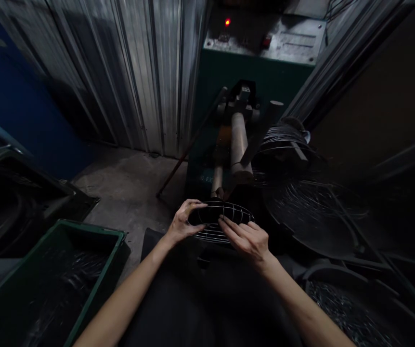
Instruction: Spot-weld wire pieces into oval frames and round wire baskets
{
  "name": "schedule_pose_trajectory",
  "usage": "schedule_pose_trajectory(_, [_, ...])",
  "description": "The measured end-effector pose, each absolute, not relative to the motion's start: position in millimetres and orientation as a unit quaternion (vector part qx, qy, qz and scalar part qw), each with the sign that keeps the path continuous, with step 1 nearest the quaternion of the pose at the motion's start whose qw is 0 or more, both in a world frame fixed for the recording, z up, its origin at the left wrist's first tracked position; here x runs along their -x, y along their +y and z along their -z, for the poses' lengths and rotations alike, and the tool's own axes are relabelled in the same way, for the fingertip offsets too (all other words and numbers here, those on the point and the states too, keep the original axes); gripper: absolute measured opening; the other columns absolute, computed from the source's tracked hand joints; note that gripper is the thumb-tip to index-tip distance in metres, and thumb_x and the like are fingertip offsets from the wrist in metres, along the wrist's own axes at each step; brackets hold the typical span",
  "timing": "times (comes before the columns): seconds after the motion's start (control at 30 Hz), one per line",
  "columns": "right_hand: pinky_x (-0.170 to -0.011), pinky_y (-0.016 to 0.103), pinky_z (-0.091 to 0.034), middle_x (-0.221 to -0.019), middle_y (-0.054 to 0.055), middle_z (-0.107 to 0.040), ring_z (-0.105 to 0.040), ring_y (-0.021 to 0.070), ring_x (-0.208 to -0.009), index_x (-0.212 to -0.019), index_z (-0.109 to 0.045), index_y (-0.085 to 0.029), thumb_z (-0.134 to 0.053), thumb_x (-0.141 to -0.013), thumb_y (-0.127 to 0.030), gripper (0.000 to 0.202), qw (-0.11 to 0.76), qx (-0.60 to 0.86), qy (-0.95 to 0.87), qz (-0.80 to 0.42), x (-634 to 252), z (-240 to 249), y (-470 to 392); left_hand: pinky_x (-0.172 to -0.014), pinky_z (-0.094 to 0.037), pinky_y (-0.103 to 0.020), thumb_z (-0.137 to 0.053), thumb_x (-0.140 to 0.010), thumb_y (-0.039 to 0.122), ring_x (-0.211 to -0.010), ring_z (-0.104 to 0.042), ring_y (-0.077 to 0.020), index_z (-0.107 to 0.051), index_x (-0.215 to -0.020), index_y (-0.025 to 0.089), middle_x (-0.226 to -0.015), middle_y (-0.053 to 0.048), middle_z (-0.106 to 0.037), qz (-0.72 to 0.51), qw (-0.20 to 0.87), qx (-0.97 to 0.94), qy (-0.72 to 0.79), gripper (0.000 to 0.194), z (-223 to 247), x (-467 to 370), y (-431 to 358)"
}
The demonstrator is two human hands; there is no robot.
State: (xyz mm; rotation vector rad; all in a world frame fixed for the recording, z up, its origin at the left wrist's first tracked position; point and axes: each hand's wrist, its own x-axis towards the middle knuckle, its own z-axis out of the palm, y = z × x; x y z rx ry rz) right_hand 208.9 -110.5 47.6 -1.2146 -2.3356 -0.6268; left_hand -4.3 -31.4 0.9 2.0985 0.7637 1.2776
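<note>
A round wire basket (pixel 214 234) of thin metal rings and cross wires is held in front of my body, just below the welding-type machine's lower rod (pixel 217 179). Around its left side curls my left hand (pixel 184 222), thumb and fingers on the rim. My right hand (pixel 251 239) grips the right side, its index finger stretched along the wires towards the middle. What the right fingertips pinch there is too small to make out. Above the basket juts the machine's thick upper cylinder (pixel 239 140). Dark clothing lies behind the lower wires.
A green machine body (pixel 254 70) carries a panel with a lit red lamp (pixel 227 22). At left stands a green bin (pixel 97 284) with metal pieces in it. Coiled wire and wire rings (pixel 301 197) lie at right, above a tub of small metal parts (pixel 348 308). Corrugated metal sheeting (pixel 135 72) stands behind.
</note>
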Motion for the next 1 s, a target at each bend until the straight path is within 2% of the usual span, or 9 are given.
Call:
schedule_pose_trajectory(0.13, [-0.055,0.028,-0.04,-0.117,-0.001,-0.066,-0.06,0.0069,-0.059,-0.123,-0.06,-0.032,-0.049,-0.091,-0.016,0.038,0.215,0.452,-0.837,0.219,-209,-46,-115,-0.092,-0.051,-0.04,-0.075,-0.069,0.024,-0.106,-0.059,-0.0229,-0.057,-0.118,0.023,-0.115,-0.009,-0.056,-0.477,0.291,-0.775,0.294,0.052,2,4,-34])
schedule_pose_trajectory(0.47, [-0.053,0.029,-0.037,-0.113,0.0,-0.068,-0.057,0.0075,-0.056,-0.113,-0.066,-0.028,-0.046,-0.091,-0.012,0.034,0.207,0.444,-0.827,0.276,-214,-44,-91,-0.093,-0.05,-0.04,-0.076,-0.069,0.021,-0.106,-0.059,-0.0217,-0.059,-0.115,0.021,-0.113,-0.009,-0.055,-0.487,0.285,-0.781,0.269,0.049,-1,-4,-7])
schedule_pose_trajectory(0.63, [-0.054,0.029,-0.037,-0.113,-0.001,-0.068,-0.056,0.008,-0.056,-0.113,-0.067,-0.029,-0.044,-0.092,-0.014,0.034,0.199,0.46,-0.829,0.25,-211,-39,-85,-0.094,-0.05,-0.04,-0.075,-0.07,0.021,-0.107,-0.058,-0.0214,-0.059,-0.116,0.023,-0.114,-0.008,-0.055,-0.478,0.283,-0.786,0.271,0.048,-1,1,-3])
schedule_pose_trajectory(0.77, [-0.054,0.028,-0.036,-0.114,-0.003,-0.067,-0.056,0.0076,-0.056,-0.109,-0.068,-0.03,-0.044,-0.093,-0.014,0.034,0.179,0.491,-0.818,0.24,-203,-41,-87,-0.101,-0.044,-0.042,-0.073,-0.073,0.027,-0.116,-0.052,-0.023,-0.054,-0.122,0.024,-0.122,-0.009,-0.053,-0.453,0.28,-0.804,0.265,0.053,0,8,-4])
schedule_pose_trajectory(0.9, [-0.058,0.024,-0.04,-0.117,-0.002,-0.066,-0.062,0.0075,-0.063,-0.122,-0.061,-0.032,-0.051,-0.091,-0.018,0.036,0.223,0.534,-0.785,0.22,-219,-44,-135,-0.101,-0.044,-0.04,-0.072,-0.072,0.025,-0.114,-0.054,-0.0221,-0.036,-0.137,0.022,-0.122,-0.01,-0.053,-0.438,0.31,-0.795,0.284,0.074,8,14,1])
schedule_pose_trajectory(1.0, [-0.061,0.024,-0.045,-0.103,0.003,-0.073,-0.067,0.0142,-0.072,-0.116,-0.064,-0.026,-0.054,-0.089,-0.031,0.03,0.28,0.684,-0.645,0.194,-267,-28,-212,-0.097,-0.045,-0.037,-0.071,-0.07,0.021,-0.109,-0.056,-0.0202,-0.034,-0.138,0.023,-0.118,-0.008,-0.055,-0.435,0.32,-0.788,0.295,0.077,16,16,2])
